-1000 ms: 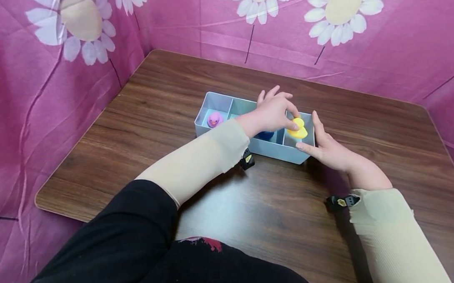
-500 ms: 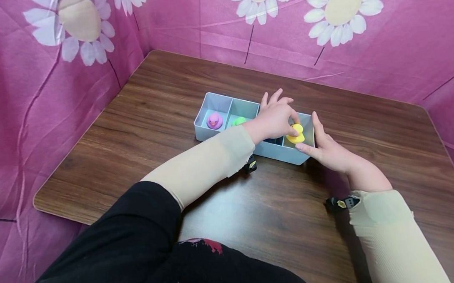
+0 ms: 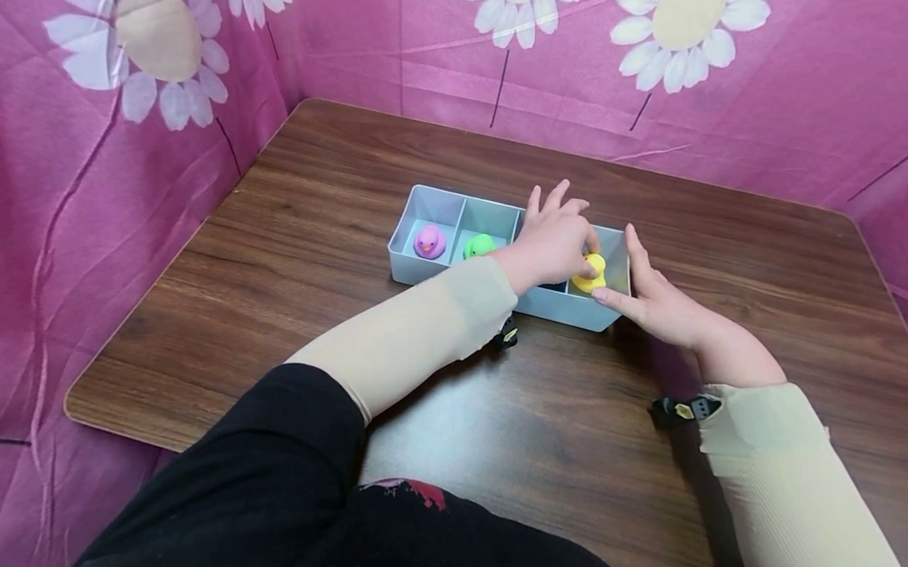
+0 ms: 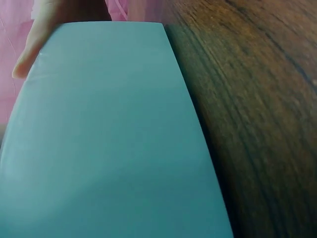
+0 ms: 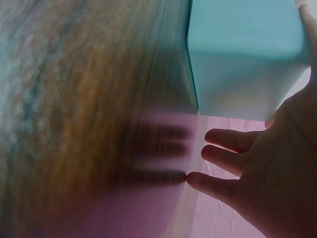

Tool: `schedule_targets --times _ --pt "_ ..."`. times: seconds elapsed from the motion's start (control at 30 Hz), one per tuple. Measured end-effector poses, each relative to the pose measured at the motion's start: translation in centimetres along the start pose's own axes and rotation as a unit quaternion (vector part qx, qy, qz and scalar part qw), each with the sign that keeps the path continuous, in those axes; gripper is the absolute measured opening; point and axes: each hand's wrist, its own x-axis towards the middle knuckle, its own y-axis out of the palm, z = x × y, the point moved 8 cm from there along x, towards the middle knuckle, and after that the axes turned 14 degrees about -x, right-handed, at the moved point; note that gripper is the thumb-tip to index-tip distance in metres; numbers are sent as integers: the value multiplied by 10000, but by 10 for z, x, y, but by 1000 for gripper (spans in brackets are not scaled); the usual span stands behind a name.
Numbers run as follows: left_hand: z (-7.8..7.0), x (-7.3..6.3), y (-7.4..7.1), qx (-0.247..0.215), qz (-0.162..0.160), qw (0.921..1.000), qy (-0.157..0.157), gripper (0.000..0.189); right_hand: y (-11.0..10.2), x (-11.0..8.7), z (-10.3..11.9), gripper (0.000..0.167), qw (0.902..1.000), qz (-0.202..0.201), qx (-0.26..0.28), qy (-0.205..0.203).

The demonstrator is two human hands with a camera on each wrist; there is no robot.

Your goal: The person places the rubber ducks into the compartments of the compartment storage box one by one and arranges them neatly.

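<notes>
A light blue divided tray (image 3: 567,309) lies on the wooden table (image 3: 330,179). Its left compartment holds a pink duck (image 3: 428,241), and a green duck (image 3: 479,245) sits in the one beside it. My left hand (image 3: 573,250) reaches over the tray and pinches a yellow duck (image 3: 593,279) low inside the rightmost compartment. A dark blue thing is mostly hidden under that hand. My right hand (image 3: 642,289) lies against the tray's right end with straight fingers (image 5: 228,141). The left wrist view is filled by the tray wall (image 4: 109,139).
Pink cloth with daisy prints (image 3: 119,162) walls the table at the left and back. Bare wood stretches in front of the tray (image 3: 519,431) and to its right (image 3: 784,264). A black sleeve (image 3: 266,490) covers the lower left.
My left hand has lowered the yellow duck into the rightmost compartment. The forearm shifted right, so the green duck now shows. My right hand has stayed at the tray's end.
</notes>
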Motion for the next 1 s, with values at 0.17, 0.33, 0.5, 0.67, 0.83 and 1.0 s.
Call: schedule_targets --times 0.17,0.33,0.5,0.67,0.83,1.0 --pt "-2 0 1 153 9 9999 17 15 1 -1 2 100 10000 17 25 -3" --pt "-5 0 1 320 18 9995 18 14 0 -2 2 100 10000 0 29 -8" --pt "-5 0 0 373 51 9993 -34 16 0 -1 1 100 10000 -10 34 -4" --pt "-5 -1 0 392 126 9992 -9 19 1 -1 0 100 10000 1 43 27" --pt "-3 -1 -3 315 217 9993 52 18 1 -1 0 99 10000 19 19 46" --pt "-2 0 -5 324 423 9986 31 18 1 -1 0 99 10000 30 -57 62"
